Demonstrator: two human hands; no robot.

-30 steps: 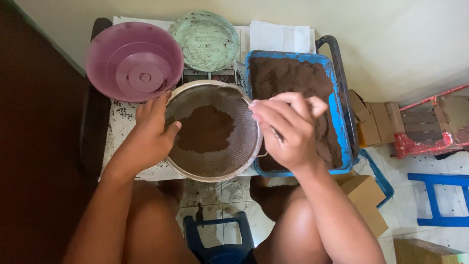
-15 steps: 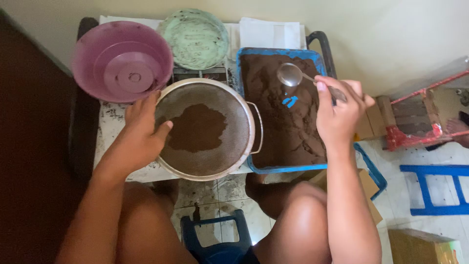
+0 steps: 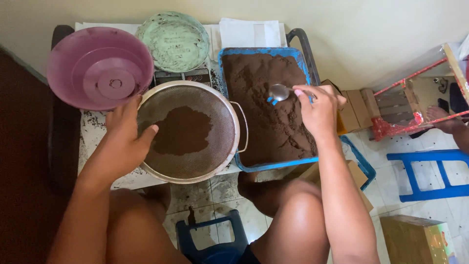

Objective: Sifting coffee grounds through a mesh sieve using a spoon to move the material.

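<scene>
My left hand [image 3: 123, 138] grips the left rim of a round metal sieve [image 3: 189, 131] that holds a patch of brown powder in its mesh. My right hand [image 3: 318, 108] holds a metal spoon [image 3: 279, 92] whose bowl rests on the brown powder inside a blue rectangular tray [image 3: 268, 163]. The tray stands right of the sieve, and the sieve's handle overlaps the tray's left edge. A small patch of blue tray bottom shows just beside the spoon's bowl.
A purple plastic bowl [image 3: 99, 67] and a pale green bowl [image 3: 172, 40] sit at the back of the small table, with white paper [image 3: 249, 33] behind. A blue stool [image 3: 210, 242] stands between my knees. Cardboard boxes [image 3: 415, 239], a blue frame [image 3: 430, 171] and another person's foot [image 3: 444, 120] are at right.
My right hand moved from over the sieve's right edge out to the tray, and the spoon went down onto the powder. My left hand stayed on the sieve rim.
</scene>
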